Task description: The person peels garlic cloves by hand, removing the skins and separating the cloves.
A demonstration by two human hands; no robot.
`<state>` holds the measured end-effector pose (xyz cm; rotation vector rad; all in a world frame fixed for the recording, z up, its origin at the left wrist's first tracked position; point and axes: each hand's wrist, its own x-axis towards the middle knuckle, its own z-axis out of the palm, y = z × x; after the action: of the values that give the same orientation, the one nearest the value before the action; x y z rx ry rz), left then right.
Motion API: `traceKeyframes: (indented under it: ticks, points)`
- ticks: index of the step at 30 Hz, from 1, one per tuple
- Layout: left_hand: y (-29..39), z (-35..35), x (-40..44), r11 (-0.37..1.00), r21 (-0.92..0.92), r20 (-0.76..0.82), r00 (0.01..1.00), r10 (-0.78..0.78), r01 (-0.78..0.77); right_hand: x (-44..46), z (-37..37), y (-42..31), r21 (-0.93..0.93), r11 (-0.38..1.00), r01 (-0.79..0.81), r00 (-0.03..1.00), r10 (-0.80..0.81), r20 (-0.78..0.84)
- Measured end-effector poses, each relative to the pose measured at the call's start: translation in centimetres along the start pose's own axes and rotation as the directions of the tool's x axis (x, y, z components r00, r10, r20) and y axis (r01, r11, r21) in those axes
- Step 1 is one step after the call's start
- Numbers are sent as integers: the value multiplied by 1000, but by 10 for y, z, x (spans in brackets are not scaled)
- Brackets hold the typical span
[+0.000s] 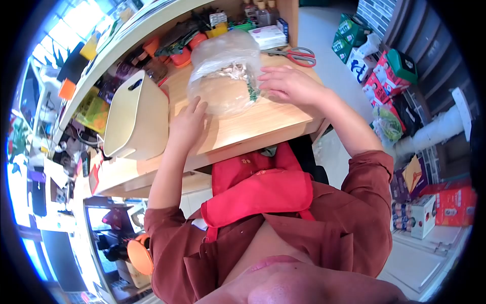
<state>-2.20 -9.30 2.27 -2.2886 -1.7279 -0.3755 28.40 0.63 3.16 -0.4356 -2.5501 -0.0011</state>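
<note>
A clear plastic bag point(225, 55) lies on the wooden desk point(243, 129), its mouth spread toward me. Inside it are small pale pieces point(235, 71) and a strip of small green pieces point(252, 91). My left hand point(189, 119) rests at the bag's left edge, fingers extended and apart from the palm. At the right edge is my right hand point(286, 83), its fingers bent toward the bag; whether they pinch the plastic is too small to tell.
Left of the bag stands a cream bin point(144, 119). Scissors with red handles point(302, 57) lie behind my right hand. A white box point(267, 37), bottles point(263, 16) and orange pots point(180, 57) line the desk's back. Packages point(387, 73) stand on the floor at right.
</note>
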Motion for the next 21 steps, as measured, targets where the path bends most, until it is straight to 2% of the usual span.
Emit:
traceKeyframes:
  ticks: [1,3,5,7,8,9,10,11,14,17,20,21]
  points:
    - [5,-2,-1,1000,15,6,1000,-12,12,-10,-5,-7,18,1000,-25,998,26,-51]
    - [19,-7,-4,996,-10,-74,993,90,-91,-39,-10,-6,49,994,-101,977,108,-185]
    - [40,-8,1,974,-62,-123,971,207,-216,-84,-12,-2,93,974,-205,913,224,-341]
    - [67,-4,10,930,-146,-153,937,315,-336,-136,-13,2,241,880,-410,742,475,-473]
    - [80,0,16,911,-188,-133,928,348,-368,-163,-14,6,321,810,-490,627,584,-516]
    - [93,4,22,890,-230,-119,919,376,-394,-192,-8,15,454,692,-561,464,717,-520]
    - [107,9,30,869,-272,-108,910,400,-414,-225,3,24,585,596,-549,341,800,-494]
    - [120,15,39,838,-287,-105,885,454,-464,-259,16,31,702,495,-512,218,865,-451]
    - [158,28,64,753,-341,-71,814,577,-563,-361,56,29,613,-7,-790,-44,998,-45]
    - [191,41,83,715,-401,-3,782,624,-572,-445,110,16,481,-245,-842,-144,960,238]
    - [211,56,95,703,-431,22,772,636,-566,-481,149,9,561,-602,-568,-293,785,546]
    - [214,59,98,700,-431,24,769,639,-569,-491,164,10,538,-618,-572,-274,763,585]
